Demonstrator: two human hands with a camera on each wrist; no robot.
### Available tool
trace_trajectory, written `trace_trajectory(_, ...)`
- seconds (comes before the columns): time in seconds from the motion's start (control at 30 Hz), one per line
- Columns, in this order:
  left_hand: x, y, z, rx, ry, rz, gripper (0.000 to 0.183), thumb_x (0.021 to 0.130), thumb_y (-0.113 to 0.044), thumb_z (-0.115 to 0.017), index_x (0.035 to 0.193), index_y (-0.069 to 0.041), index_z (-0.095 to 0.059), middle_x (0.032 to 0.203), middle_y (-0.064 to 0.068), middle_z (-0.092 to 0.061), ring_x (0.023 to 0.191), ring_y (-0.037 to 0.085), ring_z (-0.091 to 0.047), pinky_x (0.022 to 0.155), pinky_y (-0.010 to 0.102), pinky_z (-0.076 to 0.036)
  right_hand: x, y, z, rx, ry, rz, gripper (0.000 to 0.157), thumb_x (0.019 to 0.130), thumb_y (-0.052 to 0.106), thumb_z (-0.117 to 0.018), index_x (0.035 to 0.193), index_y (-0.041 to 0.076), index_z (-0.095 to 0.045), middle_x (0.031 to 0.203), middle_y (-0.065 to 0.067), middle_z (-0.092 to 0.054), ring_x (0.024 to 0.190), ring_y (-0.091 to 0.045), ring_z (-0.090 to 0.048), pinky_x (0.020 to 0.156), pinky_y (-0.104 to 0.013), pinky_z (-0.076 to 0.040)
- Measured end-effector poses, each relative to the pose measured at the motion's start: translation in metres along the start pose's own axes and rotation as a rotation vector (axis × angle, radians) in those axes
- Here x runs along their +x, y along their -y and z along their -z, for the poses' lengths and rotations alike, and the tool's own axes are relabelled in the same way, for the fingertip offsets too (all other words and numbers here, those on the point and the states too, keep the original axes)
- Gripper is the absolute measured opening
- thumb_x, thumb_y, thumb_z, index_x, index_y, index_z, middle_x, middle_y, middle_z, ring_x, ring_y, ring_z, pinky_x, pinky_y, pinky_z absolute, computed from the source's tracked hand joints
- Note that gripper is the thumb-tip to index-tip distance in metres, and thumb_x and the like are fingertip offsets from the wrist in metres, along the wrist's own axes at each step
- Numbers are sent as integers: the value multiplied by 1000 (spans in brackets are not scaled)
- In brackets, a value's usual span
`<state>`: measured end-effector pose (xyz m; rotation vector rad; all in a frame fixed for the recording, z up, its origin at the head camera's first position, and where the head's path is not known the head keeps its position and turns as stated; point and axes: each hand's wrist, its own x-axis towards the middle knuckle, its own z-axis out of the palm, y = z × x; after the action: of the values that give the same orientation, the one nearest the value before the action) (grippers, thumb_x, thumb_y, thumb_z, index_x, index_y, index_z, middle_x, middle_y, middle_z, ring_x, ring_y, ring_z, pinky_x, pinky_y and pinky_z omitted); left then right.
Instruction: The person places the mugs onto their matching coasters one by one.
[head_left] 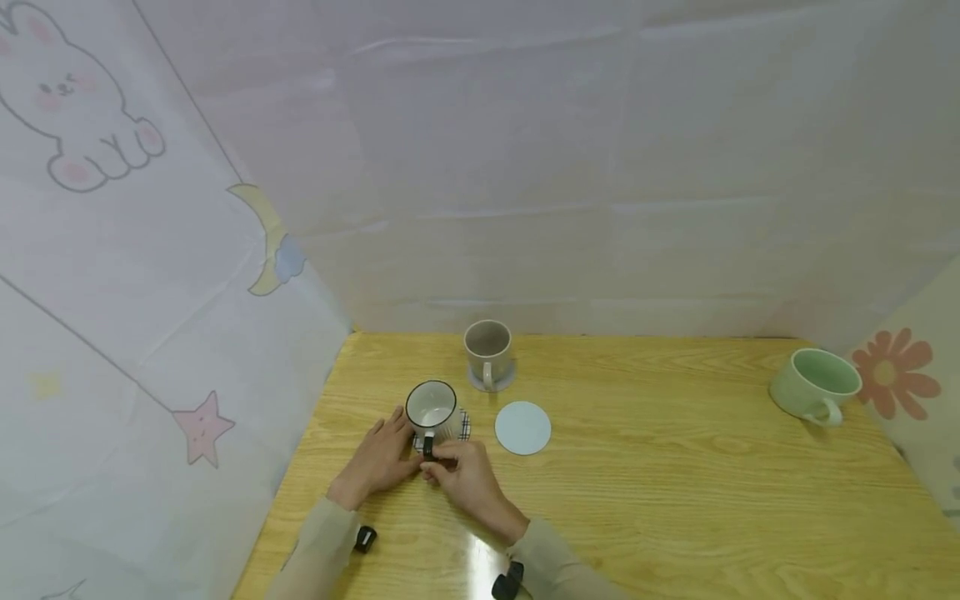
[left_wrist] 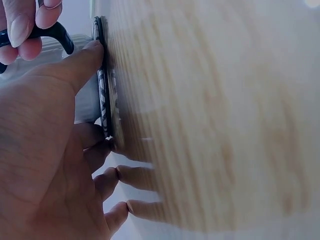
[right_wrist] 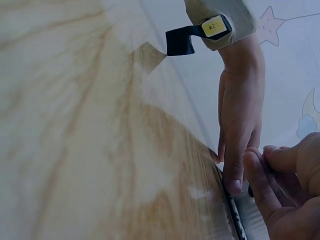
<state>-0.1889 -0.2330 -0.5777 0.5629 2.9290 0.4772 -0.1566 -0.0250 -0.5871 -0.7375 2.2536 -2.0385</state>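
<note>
Mug [head_left: 431,407] with the black rim and black handle is sitting on a checked coaster [head_left: 464,426] towards the back left part of the table [head_left: 675,500], and we are working on it with both hands. Our right hand [head_left: 465,475] is pinching the handle, the grip clamped on it with fingers and thumb curled round the black loop, as the left wrist view is showing at its top corner; that is giving us control over how the mug is turning or settling. Our left hand [head_left: 382,457] is lying flat beside it, fingers straight, the thumb [left_wrist: 80,65] pressing against the edge of the coaster so that it is staying put under the mug; this grip is relaxed and holding nothing. Nearer the back edge a grey mug [head_left: 488,351] is standing on its own round coaster, which suggests each cup is being paired with one. Just to the right of our hands a pale blue coaster [head_left: 522,427] is lying bare, and a green cup [head_left: 815,385] is resting at the right edge, well apart from it.
</note>
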Motion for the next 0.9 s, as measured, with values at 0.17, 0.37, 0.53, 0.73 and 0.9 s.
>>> trace_trajectory(0.17,-1,-2,1,-5,-16,-15,75,100,-35,-73,161,-2,-46,166,27,-41,158,48,-33,123,72,-31,-1,4,0,-44,10,-11,14,93,-5,-79,107,-9,-81,95,-13,-79,77,-27,-80,67,-20,-64)
trace_trajectory(0.37,-1,-2,1,-8,-34,-34,75,99,-35,-74,160,-1,-47,165,28,-42,156,50,-35,122,73,-32,-1,8,2,-75,23,-6,12,94,-6,-78,105,-9,-80,96,-10,-78,78,-26,-81,69,-19,-64)
trace_trajectory(0.53,-1,-1,0,-1,-31,-31,75,99,-36,-74,160,-2,-47,165,27,-43,156,50,-35,122,73,-32,-1,10,4,-94,45,-4,12,96,-5,-76,106,-9,-80,96,-14,-77,79,-22,-80,70,-18,-63)
trace_trajectory(0.73,0,0,1,-5,-18,-9,77,100,-38,-74,162,-4,-45,167,25,-42,158,47,-33,124,70,-31,-2,17,6,-153,60,9,12,97,-3,-75,107,-7,-80,100,-15,-78,83,-15,-80,71,-16,-62)
trace_trajectory(0.9,1,0,0,-5,-13,1,74,100,-39,-73,160,-5,-48,168,23,-41,159,46,-32,125,69,-31,-3,22,6,-198,59,-12,14,97,-1,-76,109,-4,-80,104,-14,-79,87,-11,-78,73,-15,-61)
